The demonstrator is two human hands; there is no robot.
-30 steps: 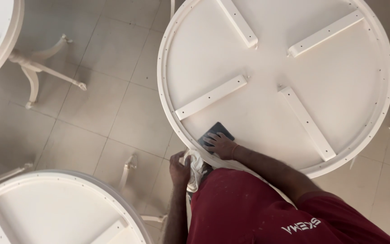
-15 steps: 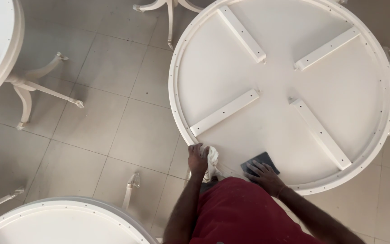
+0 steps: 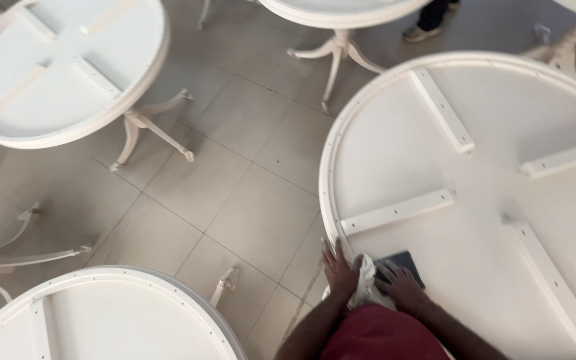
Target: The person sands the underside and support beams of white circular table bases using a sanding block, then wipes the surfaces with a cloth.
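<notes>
A round white tabletop [image 3: 435,160] lies upside down in front of me, with white battens [image 3: 396,212] fixed across its underside. My left hand [image 3: 339,270] rests on its near rim and grips a white cloth [image 3: 367,288]. My right hand [image 3: 403,287] presses a dark grey sanding pad [image 3: 408,262] flat against the underside, just right of the cloth. The two hands are close together at the tabletop's near-left edge. A red garment [image 3: 381,337] covers my body below them.
Other upturned white round tabletops stand at upper left [image 3: 55,73] and lower left [image 3: 101,320], with curved white legs [image 3: 148,130] on the grey tiled floor [image 3: 235,193]. Another table [image 3: 341,13] and a person's shoe [image 3: 421,32] are at the top.
The view has swung left and tilted, showing more floor and neighbouring tables. My right hand with the pad has slid left along the rim, closing in on the left hand and cloth.
</notes>
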